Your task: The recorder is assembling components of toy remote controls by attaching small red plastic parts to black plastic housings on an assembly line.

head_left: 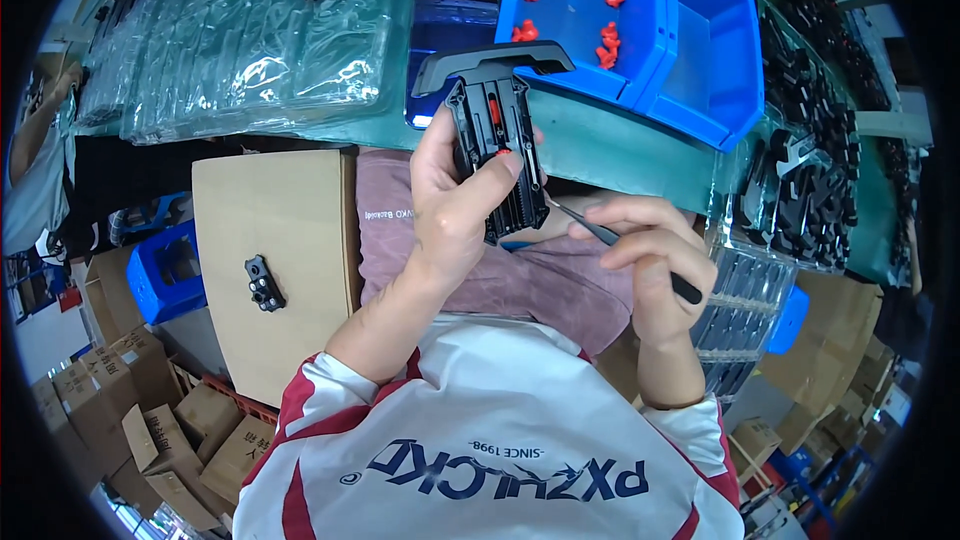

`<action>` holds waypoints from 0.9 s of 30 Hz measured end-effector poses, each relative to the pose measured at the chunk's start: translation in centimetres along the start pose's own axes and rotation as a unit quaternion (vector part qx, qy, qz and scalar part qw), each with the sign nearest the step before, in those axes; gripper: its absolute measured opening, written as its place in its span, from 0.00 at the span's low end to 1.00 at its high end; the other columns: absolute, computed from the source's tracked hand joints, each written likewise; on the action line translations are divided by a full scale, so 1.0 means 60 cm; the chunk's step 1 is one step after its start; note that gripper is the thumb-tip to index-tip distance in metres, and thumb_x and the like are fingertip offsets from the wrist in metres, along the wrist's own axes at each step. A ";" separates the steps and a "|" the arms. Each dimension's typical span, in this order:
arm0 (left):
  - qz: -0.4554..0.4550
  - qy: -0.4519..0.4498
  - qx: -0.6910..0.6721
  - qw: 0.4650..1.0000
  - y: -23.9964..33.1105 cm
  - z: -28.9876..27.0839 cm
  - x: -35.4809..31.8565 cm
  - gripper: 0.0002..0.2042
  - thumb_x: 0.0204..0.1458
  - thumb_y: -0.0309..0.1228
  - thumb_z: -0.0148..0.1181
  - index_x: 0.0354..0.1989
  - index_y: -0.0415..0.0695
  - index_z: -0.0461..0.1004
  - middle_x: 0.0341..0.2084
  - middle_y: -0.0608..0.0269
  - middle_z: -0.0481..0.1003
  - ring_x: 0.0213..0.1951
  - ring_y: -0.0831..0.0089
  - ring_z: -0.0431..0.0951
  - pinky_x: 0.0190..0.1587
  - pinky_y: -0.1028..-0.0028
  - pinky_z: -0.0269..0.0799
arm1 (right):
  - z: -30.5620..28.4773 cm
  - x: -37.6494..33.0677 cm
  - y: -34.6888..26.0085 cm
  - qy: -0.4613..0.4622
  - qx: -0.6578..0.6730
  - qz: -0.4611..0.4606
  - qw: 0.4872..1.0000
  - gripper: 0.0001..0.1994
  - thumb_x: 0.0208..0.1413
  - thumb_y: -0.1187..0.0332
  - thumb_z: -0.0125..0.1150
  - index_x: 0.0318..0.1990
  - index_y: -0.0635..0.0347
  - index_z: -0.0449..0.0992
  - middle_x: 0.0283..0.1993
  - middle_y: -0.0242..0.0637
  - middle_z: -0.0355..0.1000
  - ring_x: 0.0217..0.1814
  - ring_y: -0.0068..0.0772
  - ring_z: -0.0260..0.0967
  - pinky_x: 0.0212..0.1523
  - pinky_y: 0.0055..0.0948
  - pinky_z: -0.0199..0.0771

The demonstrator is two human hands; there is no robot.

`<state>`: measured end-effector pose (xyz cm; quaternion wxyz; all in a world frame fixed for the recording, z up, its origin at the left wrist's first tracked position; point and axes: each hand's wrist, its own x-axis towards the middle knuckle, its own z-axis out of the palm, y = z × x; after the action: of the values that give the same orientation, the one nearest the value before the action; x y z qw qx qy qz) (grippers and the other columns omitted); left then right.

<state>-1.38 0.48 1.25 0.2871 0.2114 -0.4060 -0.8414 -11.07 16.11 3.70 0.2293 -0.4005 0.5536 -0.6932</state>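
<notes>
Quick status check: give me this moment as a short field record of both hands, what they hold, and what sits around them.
left hand: grips a black plastic assembly with a T-shaped top, thumb on its face
assembly detail: small red piece set in its middle
right hand: holds thin tweezers, tips pointing toward the assembly's lower edge
behind: blue bins with small red parts
left side: loose black part on a cardboard box
right side: trays of black parts
</notes>
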 end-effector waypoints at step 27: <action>0.107 0.202 0.138 0.964 -0.018 0.010 0.019 0.13 0.48 0.20 0.50 0.44 0.37 0.69 0.33 0.56 0.76 0.27 0.72 0.74 0.31 0.77 0.73 | 0.066 0.008 0.006 -0.129 -0.428 -0.175 0.877 0.06 0.50 0.76 0.61 0.33 0.73 0.77 0.50 0.53 0.73 0.40 0.43 0.75 0.40 0.29 0.76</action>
<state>-2.93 0.66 0.59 0.4199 0.3701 -0.4719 -0.6812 -8.18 13.30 3.77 -0.0206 -0.6359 0.6826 -0.3595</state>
